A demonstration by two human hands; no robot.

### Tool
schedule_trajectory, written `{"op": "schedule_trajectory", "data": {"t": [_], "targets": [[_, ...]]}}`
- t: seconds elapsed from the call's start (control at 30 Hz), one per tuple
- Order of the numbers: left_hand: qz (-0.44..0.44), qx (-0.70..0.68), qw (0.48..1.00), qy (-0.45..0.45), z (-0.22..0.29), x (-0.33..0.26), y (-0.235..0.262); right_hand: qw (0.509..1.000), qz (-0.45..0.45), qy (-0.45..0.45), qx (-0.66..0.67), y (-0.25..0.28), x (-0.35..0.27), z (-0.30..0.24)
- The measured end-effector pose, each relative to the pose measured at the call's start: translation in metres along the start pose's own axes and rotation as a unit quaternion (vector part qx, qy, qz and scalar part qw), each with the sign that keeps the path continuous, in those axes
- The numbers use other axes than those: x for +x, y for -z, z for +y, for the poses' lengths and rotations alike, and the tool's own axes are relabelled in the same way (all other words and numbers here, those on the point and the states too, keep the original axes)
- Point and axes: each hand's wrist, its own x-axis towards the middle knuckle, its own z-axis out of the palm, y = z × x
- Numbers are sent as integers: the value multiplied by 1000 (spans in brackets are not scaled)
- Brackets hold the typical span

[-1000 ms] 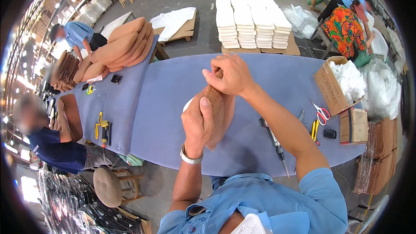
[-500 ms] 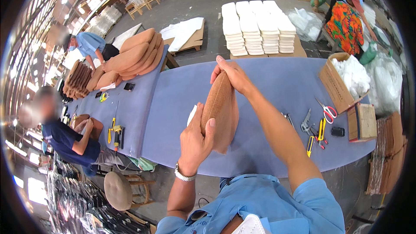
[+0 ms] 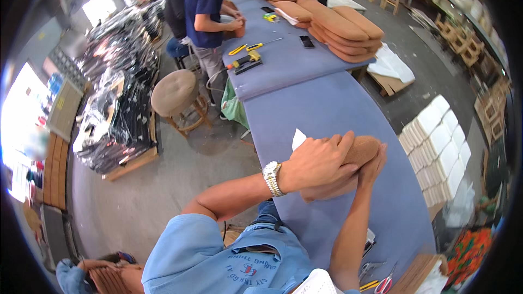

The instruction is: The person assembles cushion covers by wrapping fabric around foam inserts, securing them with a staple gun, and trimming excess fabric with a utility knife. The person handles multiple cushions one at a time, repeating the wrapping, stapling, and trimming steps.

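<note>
From the head view: holding a brown cushion [image 3: 362, 151] over the blue tabletop [image 3: 321, 98], with the left hand [image 3: 321, 160] half-curled against its left side and the right hand [image 3: 373, 165] cupped around its right. Also showing, low on the tabletop: red-and-white-handled scissors [image 3: 384, 285] beside a yellow tool [image 3: 369, 285].

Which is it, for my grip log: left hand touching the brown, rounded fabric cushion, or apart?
Touching: the head view shows the left hand with fingers on the brown, rounded cushion.
</note>
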Motion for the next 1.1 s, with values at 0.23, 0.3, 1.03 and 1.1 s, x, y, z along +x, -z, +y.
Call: {"op": "schedule_trajectory", "data": {"t": [0.23, 0.3, 1.03, 1.1], "targets": [[26, 6, 999, 22, -31, -41, 11, 997, 51, 0, -65, 37, -30, 94], [30, 2, 999, 26, -38, -52, 11, 991, 75, 6, -107, 65, -44, 127], [87, -183, 969, -142, -169, -45, 1, 962, 267, 5, -60, 75, -135, 163], [100, -226, 960, -134, -193, -53, -5, 960, 275, -25, -51, 62, -137, 156]]}}
